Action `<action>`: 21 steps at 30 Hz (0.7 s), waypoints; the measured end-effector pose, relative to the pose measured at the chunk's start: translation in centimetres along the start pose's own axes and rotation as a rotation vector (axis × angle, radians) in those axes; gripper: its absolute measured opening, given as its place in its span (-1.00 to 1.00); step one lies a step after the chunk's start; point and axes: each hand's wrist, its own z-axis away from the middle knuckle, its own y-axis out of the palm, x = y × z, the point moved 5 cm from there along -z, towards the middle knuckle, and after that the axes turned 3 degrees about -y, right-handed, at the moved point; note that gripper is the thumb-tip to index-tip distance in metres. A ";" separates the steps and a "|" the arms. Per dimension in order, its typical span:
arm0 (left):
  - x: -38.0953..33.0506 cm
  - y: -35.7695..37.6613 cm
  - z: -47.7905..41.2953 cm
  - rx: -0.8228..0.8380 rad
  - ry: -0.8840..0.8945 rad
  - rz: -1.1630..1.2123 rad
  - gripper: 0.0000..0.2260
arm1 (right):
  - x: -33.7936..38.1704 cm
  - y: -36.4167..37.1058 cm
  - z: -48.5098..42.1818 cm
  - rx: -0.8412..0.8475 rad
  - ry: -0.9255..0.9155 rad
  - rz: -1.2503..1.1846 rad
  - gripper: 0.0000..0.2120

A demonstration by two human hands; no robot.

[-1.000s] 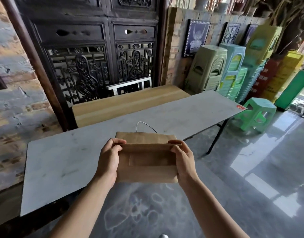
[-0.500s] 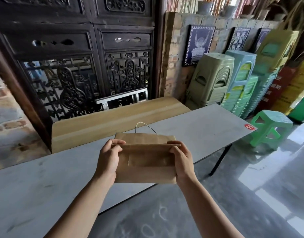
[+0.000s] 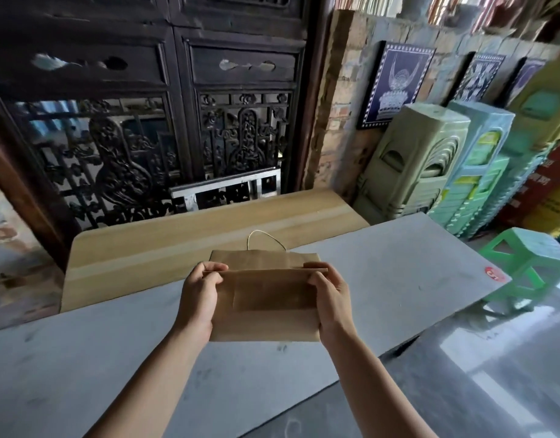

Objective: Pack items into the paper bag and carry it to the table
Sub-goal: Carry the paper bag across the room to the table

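A flat, folded brown paper bag with a thin string handle is held in the air over the grey table. My left hand grips its left edge, thumb on top. My right hand grips its right edge the same way. The bag's folded bottom flap faces me; its mouth and handle point away. No items for packing are in view.
A wooden tabletop lies behind the grey table, against dark carved doors. Stacks of plastic stools lean against the brick wall at right, and a single green stool stands on the shiny floor beside the table's right end.
I have come closer to the grey table, and the bag now hangs over its top instead of over the floor. Both hands keep the same grip.
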 end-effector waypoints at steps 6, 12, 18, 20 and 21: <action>-2.9 4.7 -6.7 0.055 0.019 -0.016 -0.82 | 2.0 0.6 -7.8 -0.031 -0.005 0.043 -0.67; -1.6 6.3 -11.2 0.022 -0.023 -0.043 -0.79 | 0.5 1.8 -12.4 -0.035 0.051 0.066 -0.76; -1.7 7.1 -13.4 -0.050 -0.027 -0.056 -0.80 | 0.3 3.1 -16.3 0.042 0.072 0.045 -0.80; -1.8 7.2 -13.7 -0.100 -0.012 -0.069 -0.81 | 0.2 3.6 -17.7 0.089 0.075 0.049 -0.79; -1.8 7.3 -13.8 -0.132 -0.009 -0.075 -0.81 | 0.2 3.8 -18.4 0.112 0.078 0.052 -0.78</action>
